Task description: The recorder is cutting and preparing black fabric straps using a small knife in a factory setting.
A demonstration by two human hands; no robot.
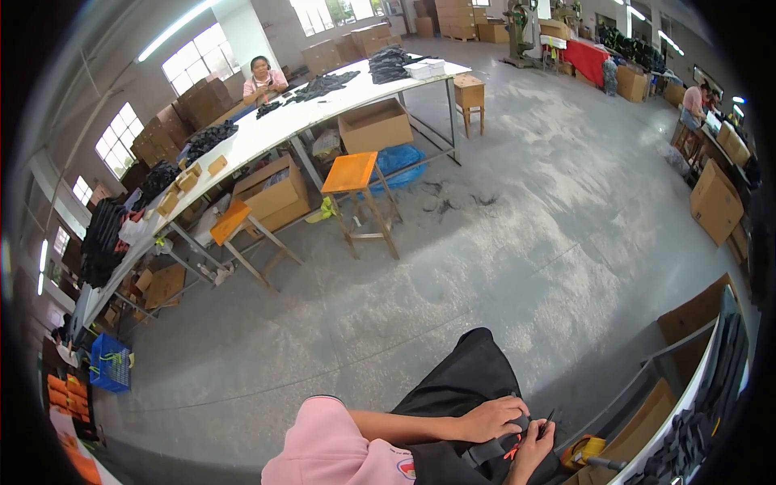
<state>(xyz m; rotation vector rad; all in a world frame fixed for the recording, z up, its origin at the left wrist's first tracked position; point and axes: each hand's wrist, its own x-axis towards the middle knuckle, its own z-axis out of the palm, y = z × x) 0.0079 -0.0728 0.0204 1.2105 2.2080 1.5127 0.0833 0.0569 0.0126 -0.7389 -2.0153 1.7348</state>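
Note:
Over my lap, covered in black cloth, my two hands work close together at the lower right. My left hand, its fingers curled, grips a black strap that hangs below it. Close beside it, my right hand is closed with fingers pinched on a slim dark pointed thing, whose kind is too small to make out. A bright orange piece, like cord or tape, shows between the hands. My fingers hide part of the strap.
Right of me, a table edge carries heaped black straps; cardboard boxes and a yellow object are below. Orange-topped stools stand by a long white table, where a person sits. A blue crate is at left.

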